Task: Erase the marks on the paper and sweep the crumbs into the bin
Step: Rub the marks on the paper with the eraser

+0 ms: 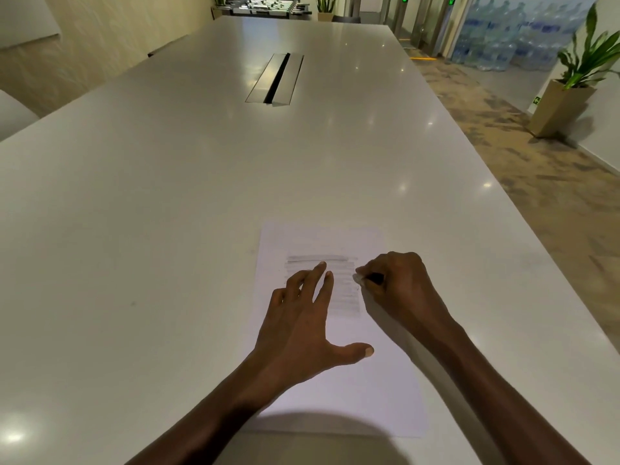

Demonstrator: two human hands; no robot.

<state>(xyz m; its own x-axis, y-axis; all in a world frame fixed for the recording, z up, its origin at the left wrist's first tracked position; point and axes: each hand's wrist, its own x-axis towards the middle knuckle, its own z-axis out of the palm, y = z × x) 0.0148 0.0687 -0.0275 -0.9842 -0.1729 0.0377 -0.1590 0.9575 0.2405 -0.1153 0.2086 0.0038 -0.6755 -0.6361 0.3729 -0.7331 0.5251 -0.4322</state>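
Paper pinned for erasing

The paper is steadied by the spread left hand; an eraser (barely visible) is pinched in the right hand at the marks.

Beyond the fingertips, the glossy white table lies open up to the recessed metal cable hatch; both sides are clear too.

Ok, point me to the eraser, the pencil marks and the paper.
eraser (357, 278), head view, its pale tip showing at the right hand's fingertips.
pencil marks (345, 293), head view, middle of the grey shaded band.
paper (362, 391), head view, bare lower part of the sheet.
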